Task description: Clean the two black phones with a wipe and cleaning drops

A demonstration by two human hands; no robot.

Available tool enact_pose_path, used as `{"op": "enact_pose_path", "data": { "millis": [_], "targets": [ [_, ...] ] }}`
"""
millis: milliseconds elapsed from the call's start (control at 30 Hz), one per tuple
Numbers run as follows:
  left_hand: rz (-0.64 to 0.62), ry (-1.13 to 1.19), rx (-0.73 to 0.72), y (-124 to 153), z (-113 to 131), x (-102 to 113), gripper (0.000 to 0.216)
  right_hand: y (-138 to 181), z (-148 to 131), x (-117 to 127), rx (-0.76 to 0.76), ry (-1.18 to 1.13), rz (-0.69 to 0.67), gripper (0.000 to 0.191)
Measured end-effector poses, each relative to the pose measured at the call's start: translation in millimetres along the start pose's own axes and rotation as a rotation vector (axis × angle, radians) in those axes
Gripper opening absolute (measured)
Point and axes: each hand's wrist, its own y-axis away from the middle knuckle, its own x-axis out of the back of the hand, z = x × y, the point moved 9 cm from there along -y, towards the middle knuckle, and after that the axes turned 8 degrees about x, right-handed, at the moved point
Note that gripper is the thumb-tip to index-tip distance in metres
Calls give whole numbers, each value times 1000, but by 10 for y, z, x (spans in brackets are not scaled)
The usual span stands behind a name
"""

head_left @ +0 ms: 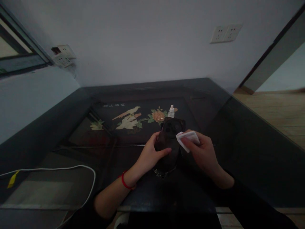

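Observation:
A dark phone point(168, 144) with a rounded camera area at its far end is gripped by my left hand point(152, 152), thumb lying across its back and fingers round its left side. A thin chain or strap point(164, 172) hangs at its near end. In my right hand point(202, 152) a folded white tissue point(189, 140) is pinched between thumb and fingers, its corner at the phone's right edge; whether it touches is hard to tell. Just beyond the phone stands a small clear bottle point(171, 112) with a white top.
The dark, glossy table point(133, 156) carries a bird-and-flower picture point(130, 119). On the left a white cable point(59, 167) with a yellow tag point(13, 179) runs across. Wall sockets point(226, 33) sit above the table, and a wooden floor point(281, 117) shows at right.

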Motion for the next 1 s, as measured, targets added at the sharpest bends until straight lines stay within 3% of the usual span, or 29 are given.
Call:
{"op": "enact_pose_path", "data": {
  "millis": [133,333,467,600,800,1000],
  "targets": [
    [7,215,59,55,29,-14,49,-13,122,5,-54,-31,29,22],
    [-147,525,333,162,-166,-232,91,-47,-49,-54,29,153,-42,19],
    [-295,575,380,209,-149,-353,90,-131,-297,154,188,364,77,14],
    [-411,564,444,285,-195,-481,73,-198,-457,365,330,543,186,11],
    [-409,514,480,318,-265,-530,64,-189,-561,227,572,630,14,16],
    [-483,503,489,351,-253,-576,60,-68,-639,39,684,669,-102,24]
  ]
}}
